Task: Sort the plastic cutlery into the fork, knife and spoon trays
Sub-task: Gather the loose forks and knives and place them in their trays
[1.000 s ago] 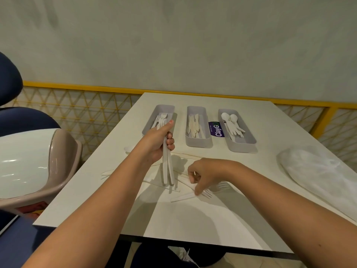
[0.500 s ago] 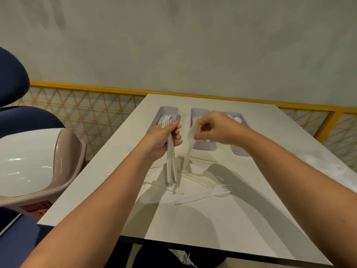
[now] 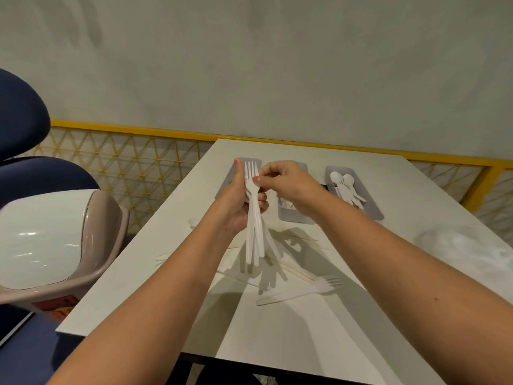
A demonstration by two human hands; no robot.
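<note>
My left hand point(image 3: 240, 201) is raised above the white table point(image 3: 305, 337) and grips a bundle of white plastic forks point(image 3: 254, 226), tines up, handles hanging down. My right hand point(image 3: 288, 183) pinches the neck of one fork at the top of that bundle. Three grey trays stand at the far side: the fork tray point(image 3: 223, 187) mostly hidden behind my left hand, the knife tray point(image 3: 291, 216) partly covered by my right hand, and the spoon tray point(image 3: 370, 202) with several white spoons point(image 3: 347, 188). One loose fork point(image 3: 302, 291) lies on the table near me.
More loose white cutlery point(image 3: 294, 270) lies under the bundle's shadow. A crumpled clear plastic bag point(image 3: 472, 251) sits at the right edge. A beige and white chair point(image 3: 55, 240) stands left of the table. A yellow mesh railing point(image 3: 125, 157) runs behind.
My right hand lifted a fork off the table and brought it up to the bundle in my left hand. The left hand rose slightly with its forks.
</note>
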